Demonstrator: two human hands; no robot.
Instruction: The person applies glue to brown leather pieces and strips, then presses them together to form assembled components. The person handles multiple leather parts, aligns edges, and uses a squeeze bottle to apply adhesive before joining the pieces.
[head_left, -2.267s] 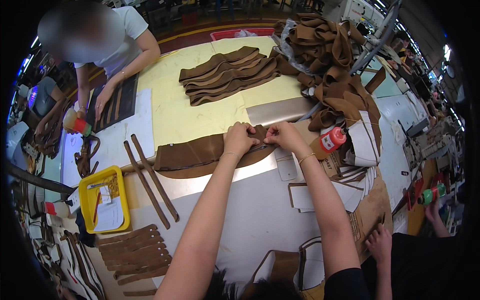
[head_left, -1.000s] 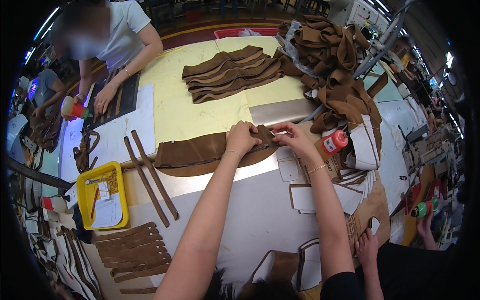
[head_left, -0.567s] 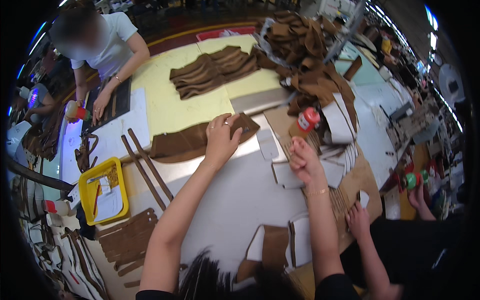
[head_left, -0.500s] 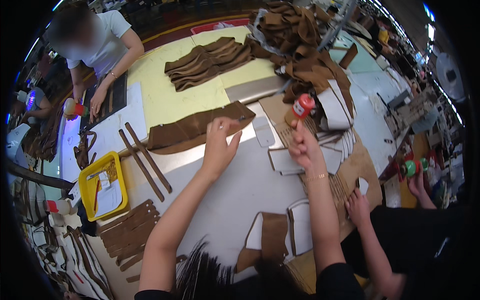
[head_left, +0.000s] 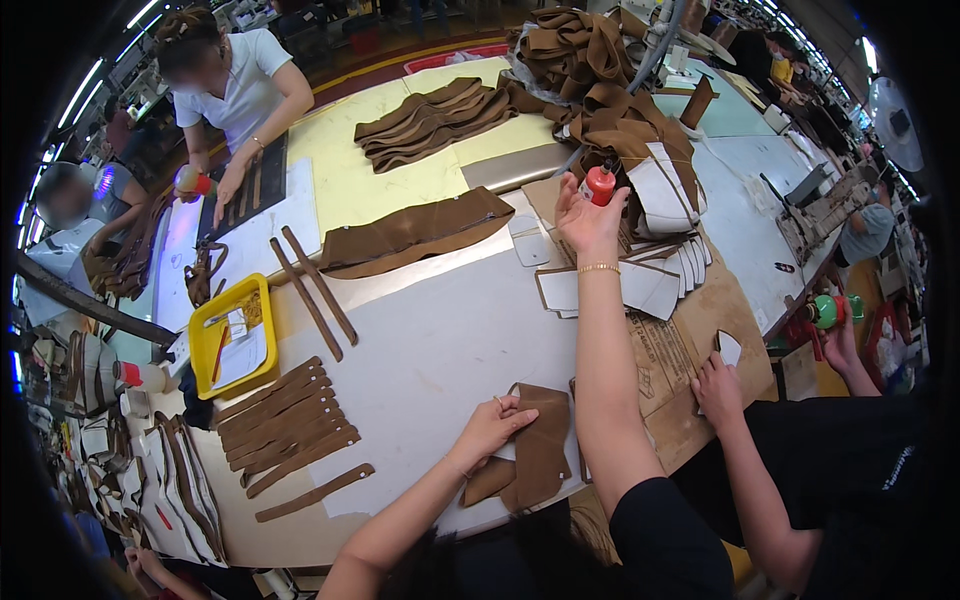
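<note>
Your left hand (head_left: 490, 428) pinches the brown piece (head_left: 543, 455); your right hand (head_left: 590, 228) meets the red bottle (head_left: 599, 184); its hold, I cannot tell

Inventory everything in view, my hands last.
tray: one, yellow, left
long strips: two, brown, right of tray
short strips: several, brown, near left
long panel: one, brown, centre
bands: several, brown, on yellow sheets
heap: one, brown, far right
edged pieces: several, white, right
cardboard: some, tan, right
red bottle: one, red, right of centre
other bottles: at least three, mixed colours, both sides
workers: several, mixed clothing, around
background clutter: uncountable, mixed, around
front pieces: count unclear, brown, near edge
left hand: one, bare, on front pieces
right hand: one, bare, at red bottle
</note>
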